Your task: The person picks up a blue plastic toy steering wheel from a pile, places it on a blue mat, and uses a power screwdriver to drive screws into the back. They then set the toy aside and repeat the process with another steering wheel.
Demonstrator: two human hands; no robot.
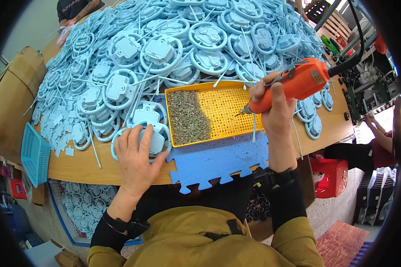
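My right hand [276, 104] grips an orange electric screwdriver [294, 82], its bit pointing left over the bare half of a yellow perforated tray [227, 102]. Small metal screws [187, 118] fill the left part of that tray. My left hand [136, 158] lies with fingers spread on a light blue toy steering wheel [158, 140] at the table's near edge. Under the tray is a blue foam mat [218, 158] with a jigsaw edge.
A big heap of light blue steering wheels [209, 35] covers the far table. Small flat blue pieces [58, 124] lie at left, near a blue basket [34, 153]. A crate of wheels [87, 204] stands below. A red stool [332, 178] and other people are nearby.
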